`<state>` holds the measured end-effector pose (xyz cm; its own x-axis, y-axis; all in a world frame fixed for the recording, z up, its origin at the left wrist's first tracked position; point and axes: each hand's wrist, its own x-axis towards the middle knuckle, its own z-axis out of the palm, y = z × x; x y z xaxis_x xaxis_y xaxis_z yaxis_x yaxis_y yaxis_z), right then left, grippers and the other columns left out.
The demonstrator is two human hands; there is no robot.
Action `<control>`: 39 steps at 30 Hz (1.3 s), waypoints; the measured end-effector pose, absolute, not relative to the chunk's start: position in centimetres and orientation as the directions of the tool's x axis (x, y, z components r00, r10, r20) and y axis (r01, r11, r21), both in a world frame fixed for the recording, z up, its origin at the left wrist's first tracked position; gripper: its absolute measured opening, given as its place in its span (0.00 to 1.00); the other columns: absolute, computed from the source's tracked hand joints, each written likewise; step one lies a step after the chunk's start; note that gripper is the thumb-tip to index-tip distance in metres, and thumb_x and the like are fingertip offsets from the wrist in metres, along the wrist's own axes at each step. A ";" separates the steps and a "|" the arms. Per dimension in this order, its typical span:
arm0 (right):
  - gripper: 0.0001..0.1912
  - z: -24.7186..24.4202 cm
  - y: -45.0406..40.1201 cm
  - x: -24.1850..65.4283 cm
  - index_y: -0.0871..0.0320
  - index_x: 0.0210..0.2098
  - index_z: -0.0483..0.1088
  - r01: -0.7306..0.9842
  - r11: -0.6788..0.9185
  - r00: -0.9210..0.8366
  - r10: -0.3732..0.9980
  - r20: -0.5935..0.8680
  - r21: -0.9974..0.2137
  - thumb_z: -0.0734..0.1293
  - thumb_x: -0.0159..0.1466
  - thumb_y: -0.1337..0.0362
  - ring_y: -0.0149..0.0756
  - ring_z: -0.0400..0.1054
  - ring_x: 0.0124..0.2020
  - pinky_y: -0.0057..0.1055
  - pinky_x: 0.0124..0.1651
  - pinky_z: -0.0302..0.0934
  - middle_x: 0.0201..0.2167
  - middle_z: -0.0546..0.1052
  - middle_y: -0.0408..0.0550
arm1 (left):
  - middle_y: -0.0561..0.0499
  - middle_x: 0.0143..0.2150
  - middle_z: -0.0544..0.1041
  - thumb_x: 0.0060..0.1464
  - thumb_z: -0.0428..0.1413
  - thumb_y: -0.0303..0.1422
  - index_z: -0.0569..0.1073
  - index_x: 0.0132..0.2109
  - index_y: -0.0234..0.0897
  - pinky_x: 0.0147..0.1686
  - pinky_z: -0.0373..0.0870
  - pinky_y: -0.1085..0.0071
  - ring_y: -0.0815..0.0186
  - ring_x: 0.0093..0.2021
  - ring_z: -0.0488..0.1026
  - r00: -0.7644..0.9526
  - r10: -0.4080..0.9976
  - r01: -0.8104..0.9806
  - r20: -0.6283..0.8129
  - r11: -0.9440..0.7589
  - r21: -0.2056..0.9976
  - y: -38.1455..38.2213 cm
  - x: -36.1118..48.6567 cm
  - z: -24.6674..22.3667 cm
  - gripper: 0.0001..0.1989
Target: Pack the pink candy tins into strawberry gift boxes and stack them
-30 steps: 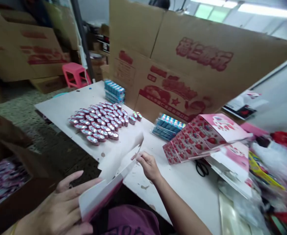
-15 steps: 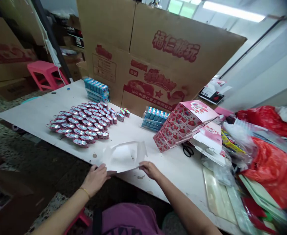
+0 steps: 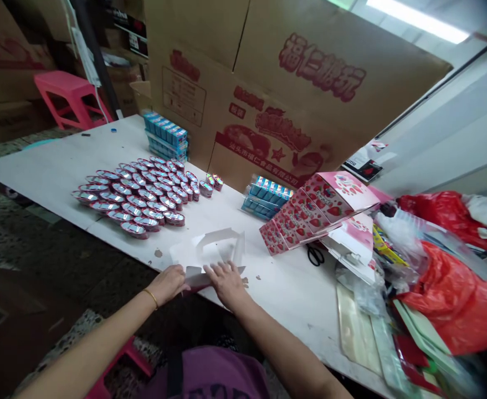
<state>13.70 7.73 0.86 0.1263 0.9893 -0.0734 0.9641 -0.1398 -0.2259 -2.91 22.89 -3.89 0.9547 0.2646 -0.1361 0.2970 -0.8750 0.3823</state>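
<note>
Both my hands are at the table's near edge on a white card box blank (image 3: 216, 249), which has a pink-printed edge and a cut-out opening. My left hand (image 3: 168, 284), wearing a thin gold bangle, grips the blank's near corner. My right hand (image 3: 226, 285) presses down on a folded flap with its fingers spread. Farther back lie rows of foil-topped pink candy tins (image 3: 135, 197). Stacked blue packets (image 3: 165, 136) stand behind them. To the right, more blue packets (image 3: 266, 197) sit beside a pile of pink strawberry-printed boxes (image 3: 309, 213).
The white table (image 3: 52, 172) has a large printed cardboard carton (image 3: 247, 94) along its back. Black scissors (image 3: 314, 255) lie near the boxes. Red plastic bags (image 3: 455, 293) and packaging crowd the right side. A pink stool (image 3: 71, 94) stands behind the table.
My right hand has moved left, closer to my left hand, and now presses on the blank. The blank lies flatter and is folded at its near edge. The view has shifted slightly.
</note>
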 end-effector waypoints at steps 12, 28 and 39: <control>0.19 -3.3 15.5 16.1 0.44 0.52 0.62 0.989 -0.080 0.001 0.850 -0.526 -0.127 0.51 0.65 0.54 0.38 0.68 0.40 0.38 0.47 0.55 0.39 0.75 0.46 | 0.37 0.52 0.65 0.52 0.51 0.34 0.62 0.56 0.32 0.45 0.62 0.60 0.52 0.49 0.64 0.822 0.539 0.569 -0.185 -0.794 0.212 18.8 -1.6 -2.9 0.24; 0.20 -2.6 15.0 17.2 0.51 0.47 0.67 0.977 -0.138 0.031 0.849 -0.528 -0.165 0.51 0.64 0.53 0.38 0.68 0.41 0.36 0.45 0.59 0.41 0.75 0.48 | 0.35 0.63 0.50 0.40 0.59 0.35 0.51 0.61 0.29 0.57 0.41 0.50 0.47 0.62 0.47 0.860 0.440 0.489 -0.257 -0.855 0.173 18.1 2.3 -4.8 0.42; 0.17 -1.9 11.5 19.7 0.58 0.47 0.67 0.920 -0.112 0.070 0.990 -0.124 -0.376 0.56 0.61 0.67 0.39 0.64 0.48 0.37 0.49 0.58 0.47 0.71 0.54 | 0.30 0.55 0.62 0.32 0.59 0.48 0.50 0.61 0.25 0.57 0.37 0.48 0.43 0.55 0.56 0.732 0.462 0.612 -0.501 -0.769 0.184 18.8 3.5 -4.6 0.52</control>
<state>19.69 11.47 -1.94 0.0697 0.9899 -0.1238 0.9199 -0.1118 -0.3759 3.48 18.80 -4.58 0.7315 0.4622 -0.5012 0.6120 -0.7692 0.1840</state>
